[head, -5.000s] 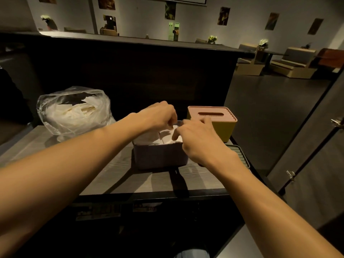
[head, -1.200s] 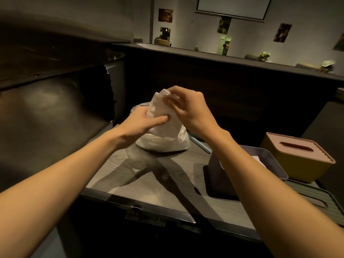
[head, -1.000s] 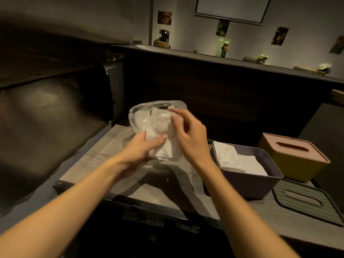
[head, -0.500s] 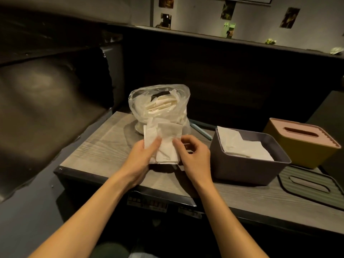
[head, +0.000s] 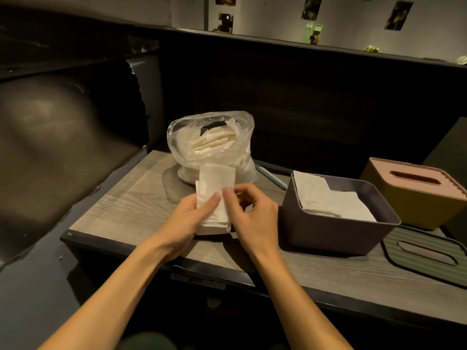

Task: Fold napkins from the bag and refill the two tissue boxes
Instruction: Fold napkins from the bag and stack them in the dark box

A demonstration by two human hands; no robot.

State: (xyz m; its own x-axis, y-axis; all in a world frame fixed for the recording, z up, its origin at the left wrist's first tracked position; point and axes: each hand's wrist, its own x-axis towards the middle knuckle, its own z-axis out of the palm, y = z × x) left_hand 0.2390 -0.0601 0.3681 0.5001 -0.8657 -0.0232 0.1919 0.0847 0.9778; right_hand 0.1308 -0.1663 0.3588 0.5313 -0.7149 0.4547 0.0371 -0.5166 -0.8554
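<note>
Since half a second ago, both hands sit slightly lower over the table [head: 121, 213], napkin [head: 214, 195] flatter. Bag [head: 209, 145] at 12 o'clock of the hands, open grey box [head: 336, 228] at 3, part filled; yellow box [head: 414, 195] beyond, lidded. Left hand [head: 185, 221] grips the napkin's left edge; right hand [head: 252, 218] pinches its right edge. Folding step; next likely crease, then drop in the grey box. Napkin white, thin, half-folded.

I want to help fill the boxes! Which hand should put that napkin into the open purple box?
Probably the right hand. It pinches the napkin and sits right beside the open purple box. The left hand, also holding the napkin, is on the far side, nearer the bag.
</note>
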